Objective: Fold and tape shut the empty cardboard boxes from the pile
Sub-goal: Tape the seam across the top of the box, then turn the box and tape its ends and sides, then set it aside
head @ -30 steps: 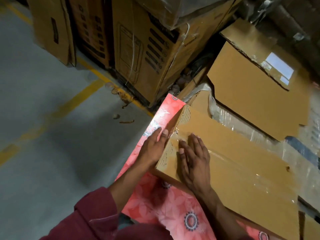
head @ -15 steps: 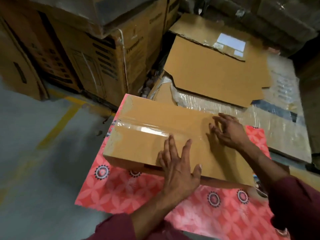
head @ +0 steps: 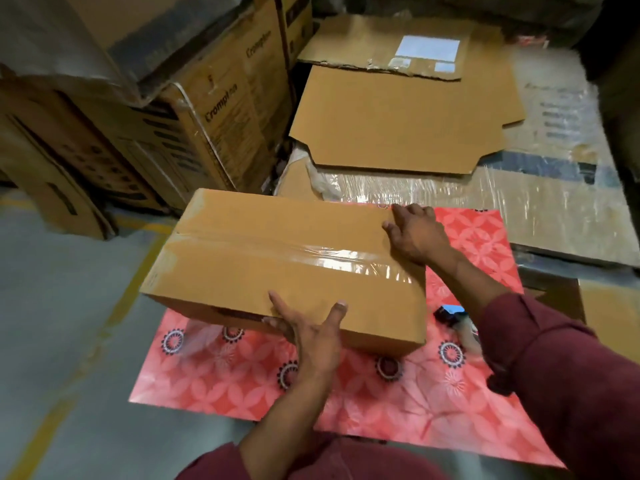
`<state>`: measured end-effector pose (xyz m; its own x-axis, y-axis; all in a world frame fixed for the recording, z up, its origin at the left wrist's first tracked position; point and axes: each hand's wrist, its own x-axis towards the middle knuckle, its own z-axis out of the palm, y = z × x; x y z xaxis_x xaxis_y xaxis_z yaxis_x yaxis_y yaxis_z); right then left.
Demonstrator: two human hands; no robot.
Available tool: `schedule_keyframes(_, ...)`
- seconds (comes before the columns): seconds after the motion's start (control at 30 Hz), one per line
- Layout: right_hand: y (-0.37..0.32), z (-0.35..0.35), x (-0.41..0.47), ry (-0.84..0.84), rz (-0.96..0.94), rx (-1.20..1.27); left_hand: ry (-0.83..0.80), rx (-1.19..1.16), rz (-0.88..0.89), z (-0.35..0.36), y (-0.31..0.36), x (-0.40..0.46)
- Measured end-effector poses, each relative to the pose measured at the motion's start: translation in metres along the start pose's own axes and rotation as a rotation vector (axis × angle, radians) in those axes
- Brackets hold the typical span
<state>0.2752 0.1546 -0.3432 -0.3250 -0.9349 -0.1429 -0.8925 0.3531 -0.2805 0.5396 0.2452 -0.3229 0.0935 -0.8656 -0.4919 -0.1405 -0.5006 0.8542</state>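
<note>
Both hands are bare, with no rings, gloves or watch to be seen. The left hand (head: 313, 336) has short, pale nails on its thumb and fingers (head: 277, 301), and the forearm behind them is bare up to a dark maroon sleeve (head: 214, 464) pushed back near the elbow. The right hand (head: 417, 233) is likewise unadorned. Well back from its fingers (head: 403, 211), past a bare forearm, a maroon sleeve (head: 568, 379) of the same cloth begins, rolled into a thick cuff with several creased folds; the fabric looks soft and plain, without print or buttons showing. More of the same maroon garment (head: 349, 462) shows between the two arms.
</note>
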Motion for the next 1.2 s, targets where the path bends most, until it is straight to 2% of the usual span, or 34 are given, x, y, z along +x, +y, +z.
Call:
schedule_keyframes(0.13,0.0,0.005,-0.033,0.018,0.089,0.039,0.111,0.035,0.026,-0.006,0.022,0.051)
schedule_keyframes(0.23,-0.006,0.01,-0.067,0.021,0.127,0.122,0.124,0.153,0.061,-0.023,0.046,0.103)
schedule_keyframes(0.4,-0.029,0.022,-0.127,-0.038,0.264,0.183,-0.123,0.267,0.23,-0.036,0.078,0.163)
schedule_keyframes(0.47,-0.031,0.029,-0.141,-0.045,0.289,0.204,-0.18,0.396,0.304,-0.028,0.082,0.174)
schedule_keyframes(0.53,-0.023,0.03,-0.148,-0.072,0.271,0.251,-0.108,0.691,0.415,-0.015,0.081,0.164)
schedule_keyframes(0.6,-0.005,0.028,-0.148,-0.109,0.223,0.344,-0.061,0.862,0.565,0.001,0.071,0.137)
schedule_keyframes(0.7,0.042,0.03,-0.144,-0.073,0.226,0.465,-0.248,0.88,0.786,0.029,0.043,0.073)
schedule_keyframes(0.77,0.079,0.031,-0.138,-0.041,0.264,0.356,-0.318,0.954,0.879,0.044,0.018,0.05)
schedule_keyframes(0.93,0.144,0.039,-0.122,-0.221,0.311,0.01,-0.317,1.24,1.006,0.068,-0.018,0.039)
schedule_keyframes(1.03,0.179,0.062,-0.107,-0.4,0.268,-0.139,-0.3,1.237,1.01,0.067,-0.019,0.041)
schedule_keyframes(1.2,0.189,0.075,-0.107,-0.367,0.184,-0.176,-0.285,1.216,1.001,0.067,-0.018,0.039)
